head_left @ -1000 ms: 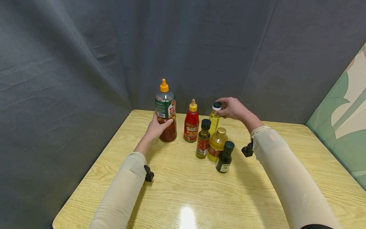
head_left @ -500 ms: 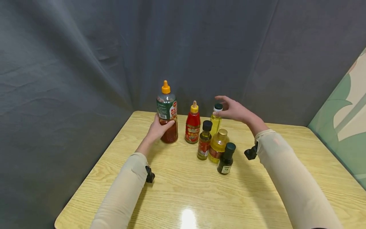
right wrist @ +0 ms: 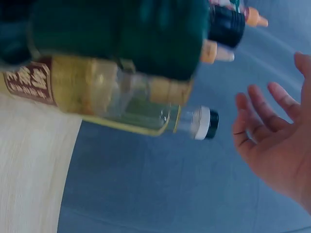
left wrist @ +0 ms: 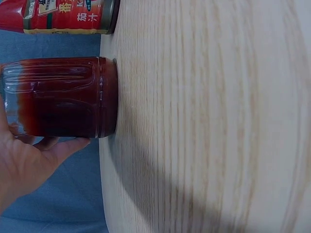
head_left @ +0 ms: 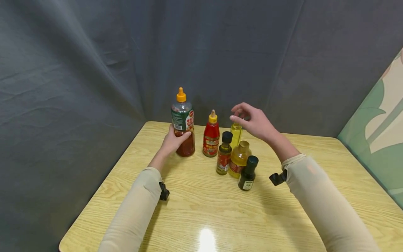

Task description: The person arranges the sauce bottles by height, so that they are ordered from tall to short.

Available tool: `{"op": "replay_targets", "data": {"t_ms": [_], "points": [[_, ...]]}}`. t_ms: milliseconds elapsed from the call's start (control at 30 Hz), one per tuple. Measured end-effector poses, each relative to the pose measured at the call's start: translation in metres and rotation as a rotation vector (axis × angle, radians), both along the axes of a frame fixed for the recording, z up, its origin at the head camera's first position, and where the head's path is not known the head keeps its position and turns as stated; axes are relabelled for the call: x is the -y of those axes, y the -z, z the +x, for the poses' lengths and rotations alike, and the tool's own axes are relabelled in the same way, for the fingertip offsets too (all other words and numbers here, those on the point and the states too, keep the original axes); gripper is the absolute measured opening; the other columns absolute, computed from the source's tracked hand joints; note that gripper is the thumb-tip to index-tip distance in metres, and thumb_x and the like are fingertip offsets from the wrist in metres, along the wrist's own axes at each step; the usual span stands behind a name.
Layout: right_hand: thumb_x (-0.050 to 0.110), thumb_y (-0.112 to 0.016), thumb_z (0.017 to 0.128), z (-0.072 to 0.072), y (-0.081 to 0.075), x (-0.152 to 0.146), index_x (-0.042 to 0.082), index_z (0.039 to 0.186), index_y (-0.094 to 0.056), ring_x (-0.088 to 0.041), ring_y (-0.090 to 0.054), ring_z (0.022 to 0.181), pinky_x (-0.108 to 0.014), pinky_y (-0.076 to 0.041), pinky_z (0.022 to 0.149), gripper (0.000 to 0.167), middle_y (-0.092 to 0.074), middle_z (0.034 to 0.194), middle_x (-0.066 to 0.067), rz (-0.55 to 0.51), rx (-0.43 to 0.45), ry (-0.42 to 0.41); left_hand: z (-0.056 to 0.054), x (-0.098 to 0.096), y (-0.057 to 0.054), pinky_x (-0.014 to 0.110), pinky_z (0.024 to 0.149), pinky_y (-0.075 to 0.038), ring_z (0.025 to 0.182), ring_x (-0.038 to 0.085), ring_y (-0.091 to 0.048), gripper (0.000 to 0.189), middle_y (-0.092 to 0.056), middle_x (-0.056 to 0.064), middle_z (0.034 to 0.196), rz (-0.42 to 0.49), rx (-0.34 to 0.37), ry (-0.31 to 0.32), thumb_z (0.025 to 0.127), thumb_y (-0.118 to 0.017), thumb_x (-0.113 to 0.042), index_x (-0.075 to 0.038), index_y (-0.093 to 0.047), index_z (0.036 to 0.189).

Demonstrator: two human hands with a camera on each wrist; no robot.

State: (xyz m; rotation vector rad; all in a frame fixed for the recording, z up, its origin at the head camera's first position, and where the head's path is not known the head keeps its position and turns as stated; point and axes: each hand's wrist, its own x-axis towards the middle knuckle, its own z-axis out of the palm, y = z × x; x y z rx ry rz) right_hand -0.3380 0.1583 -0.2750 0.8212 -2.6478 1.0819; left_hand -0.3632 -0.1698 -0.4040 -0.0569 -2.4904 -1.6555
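Observation:
My left hand (head_left: 172,140) grips a large sauce bottle (head_left: 187,145) with an orange nozzle cap, thumb across its front. In the left wrist view, that bottle's dark red base (left wrist: 68,97) stands on the wood. Above the tall yellow oil bottle (head_left: 236,133) hovers my right hand (head_left: 256,122), holding nothing, fingers loosely bent. The right wrist view shows a gap between these fingers and the bottle's dark green cap (right wrist: 213,124); in the head view the hand hides that cap. Between the two hands stands a red ketchup bottle (head_left: 211,140) with a yellow nozzle cap.
In front of the oil bottle stand a black-capped bottle (head_left: 223,159), a squat yellow bottle (head_left: 240,160) with a gold cap and a small dark bottle (head_left: 247,179), close together. A grey curtain (head_left: 207,63) hangs behind the wooden table (head_left: 189,217).
My right hand has let go of the tall oil bottle's cap, with the fingers now apart from it and the wrist shifted slightly. The left hand still holds the sauce bottle in place.

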Motion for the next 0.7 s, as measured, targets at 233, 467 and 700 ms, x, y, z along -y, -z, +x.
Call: {"op": "replay_targets", "data": {"t_ms": [233,467,700], "points": [[0.04,-0.07,0.096,0.014,0.014,0.015,0.013,0.131,-0.062,-0.024,-0.059,0.103,-0.045,-0.051,0.084,0.045,-0.065,0.117,-0.005,0.188,0.049,-0.056,-0.002,0.001,0.002,0.053,0.111,-0.037,0.136,0.034,-0.046,0.086,-0.047,0.015,0.148,0.0,0.0,-0.005,0.09,-0.071,-0.056,-0.015,-0.027,0.152],[0.032,-0.08,0.089,0.02,0.025,0.021,0.008,0.124,-0.067,-0.024,-0.062,0.092,-0.045,-0.054,0.082,0.045,-0.07,0.1,-0.005,0.254,0.086,-0.04,-0.003,0.002,0.005,0.054,0.112,-0.036,0.136,0.034,-0.046,0.087,-0.047,0.015,0.148,0.007,-0.002,-0.004,0.09,-0.071,-0.057,-0.015,-0.027,0.152],[0.029,-0.084,0.085,0.02,0.028,0.026,0.007,0.114,-0.071,-0.02,-0.063,0.079,-0.041,-0.055,0.074,0.039,-0.07,0.083,0.0,0.276,0.063,-0.017,-0.004,0.003,0.006,0.053,0.111,-0.037,0.135,0.034,-0.047,0.087,-0.047,0.016,0.148,-0.003,-0.013,0.0,0.089,-0.071,-0.057,-0.014,-0.028,0.151]]}}
